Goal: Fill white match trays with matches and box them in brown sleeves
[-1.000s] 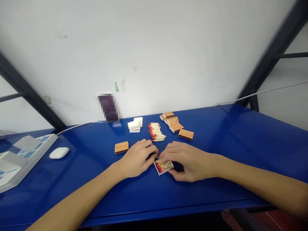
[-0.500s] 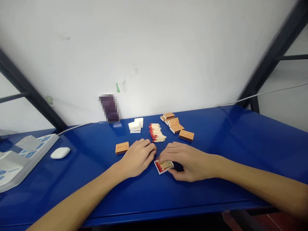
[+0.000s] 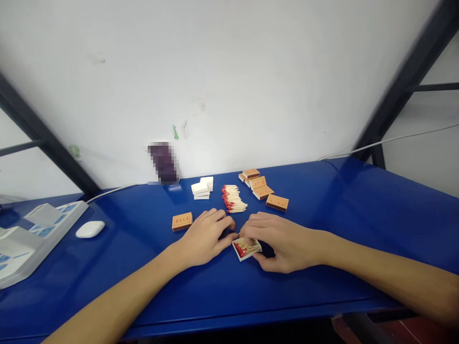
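Open match tray (image 3: 246,249), red heads packed at its left end, sits flat on the blue table (image 3: 340,215) near the front edge. Right hand (image 3: 283,241) grips it: fingers over the far side, thumb under the near side. Left hand (image 3: 205,237) just left of tray, fingers loosely curled, tips at its corner; can't tell if they hold anything. Behind tray: loose match pile (image 3: 233,198), white inner trays (image 3: 202,188), orange sleeves (image 3: 258,184). Single orange box (image 3: 182,221) behind-left.
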Available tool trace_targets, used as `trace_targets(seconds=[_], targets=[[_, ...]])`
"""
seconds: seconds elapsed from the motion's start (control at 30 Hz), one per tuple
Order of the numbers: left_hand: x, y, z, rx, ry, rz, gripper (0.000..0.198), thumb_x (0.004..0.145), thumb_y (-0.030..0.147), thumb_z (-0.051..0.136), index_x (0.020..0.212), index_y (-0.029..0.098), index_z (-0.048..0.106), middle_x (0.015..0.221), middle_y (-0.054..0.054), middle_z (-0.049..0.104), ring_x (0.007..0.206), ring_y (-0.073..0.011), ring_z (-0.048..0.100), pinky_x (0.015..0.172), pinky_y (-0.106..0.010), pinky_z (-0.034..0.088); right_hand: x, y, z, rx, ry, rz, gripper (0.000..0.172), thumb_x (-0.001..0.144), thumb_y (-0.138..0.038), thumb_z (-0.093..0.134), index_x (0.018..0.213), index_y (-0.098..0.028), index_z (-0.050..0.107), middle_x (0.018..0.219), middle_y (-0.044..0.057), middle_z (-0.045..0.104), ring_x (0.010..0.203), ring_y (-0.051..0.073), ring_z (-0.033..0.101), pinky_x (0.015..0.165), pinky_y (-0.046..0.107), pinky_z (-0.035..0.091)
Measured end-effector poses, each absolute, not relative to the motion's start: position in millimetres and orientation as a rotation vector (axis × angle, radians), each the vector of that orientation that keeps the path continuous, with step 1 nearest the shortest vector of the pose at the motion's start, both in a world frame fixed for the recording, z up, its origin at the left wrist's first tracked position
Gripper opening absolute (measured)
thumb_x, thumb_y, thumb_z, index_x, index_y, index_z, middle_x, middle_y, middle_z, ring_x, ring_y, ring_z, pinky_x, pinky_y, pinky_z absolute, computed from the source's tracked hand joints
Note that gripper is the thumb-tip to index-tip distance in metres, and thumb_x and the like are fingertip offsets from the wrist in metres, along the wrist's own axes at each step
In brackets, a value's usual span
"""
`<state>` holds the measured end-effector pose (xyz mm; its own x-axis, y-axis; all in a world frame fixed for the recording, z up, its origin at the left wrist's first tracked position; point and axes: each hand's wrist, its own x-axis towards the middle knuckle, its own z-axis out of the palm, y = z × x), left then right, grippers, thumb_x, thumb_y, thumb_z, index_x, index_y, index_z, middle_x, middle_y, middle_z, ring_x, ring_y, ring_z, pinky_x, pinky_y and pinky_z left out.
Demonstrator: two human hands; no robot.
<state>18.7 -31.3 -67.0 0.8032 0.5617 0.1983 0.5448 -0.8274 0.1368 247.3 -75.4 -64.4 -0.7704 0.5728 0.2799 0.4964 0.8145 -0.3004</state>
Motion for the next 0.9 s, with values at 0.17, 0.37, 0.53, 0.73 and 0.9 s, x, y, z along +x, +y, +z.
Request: trace_targets(seconds=[0.17,0.37,0.53,0.73,0.9], targets=[[19.9,-31.6,-68.1,2.929,0.908,0.359,0.021,0.102,0.026,0.039,0.094,0.018,0.056,0.089,-0.003,0.056,0.083,-0.0196,0.051,0.076,-0.035,0.039,247.0,-74.7,-64.2,-0.754,-2.653,0.286,0.015,0.073,-0.01,0.058,0.085,-0.019,0.06,0.085,0.004,0.063,0.08,0.019,0.053,0.079,0.034,0.042],[19.2,-31.4,-68.5,2.921,0.901,0.389,0.021,0.102,0.031,0.043,0.093,0.019,0.059,0.089,-0.003,0.057,0.083,-0.0192,0.051,0.075,-0.034,0.039,246.9,-74.5,-64.9,-0.745,-2.647,0.264,0.019,0.073,-0.01,0.058,0.089,-0.017,0.063,0.085,0.004,0.065,0.078,0.019,0.053,0.078,0.034,0.042],[19.9,-31.0,-70.0,2.918,0.928,0.384,0.017,0.098,0.033,0.051,0.094,0.019,0.059,0.09,-0.003,0.058,0.084,-0.0198,0.052,0.074,-0.034,0.039,248.0,-74.1,-65.6,-0.744,-2.638,0.274,0.021,0.075,-0.011,0.059,0.095,-0.017,0.064,0.088,0.004,0.066,0.081,0.019,0.054,0.08,0.034,0.042],[20.4,-31.3,-68.9,2.923,0.927,0.398,0.022,0.101,0.024,0.04,0.089,0.018,0.058,0.087,-0.003,0.057,0.08,-0.0184,0.051,0.072,-0.033,0.038,248.8,-73.1,-66.2,-0.729,-2.64,0.268,0.02,0.077,-0.012,0.06,0.095,-0.018,0.065,0.091,0.005,0.067,0.083,0.02,0.055,0.081,0.034,0.043],[19.0,-30.7,-69.3,2.916,0.907,0.398,0.019,0.101,0.031,0.045,0.094,0.019,0.058,0.089,-0.003,0.057,0.082,-0.0192,0.051,0.074,-0.033,0.038,250.1,-72.5,-66.3,-0.691,-2.647,0.233,0.016,0.081,-0.013,0.058,0.095,-0.019,0.064,0.092,0.006,0.066,0.085,0.021,0.056,0.081,0.034,0.043]])
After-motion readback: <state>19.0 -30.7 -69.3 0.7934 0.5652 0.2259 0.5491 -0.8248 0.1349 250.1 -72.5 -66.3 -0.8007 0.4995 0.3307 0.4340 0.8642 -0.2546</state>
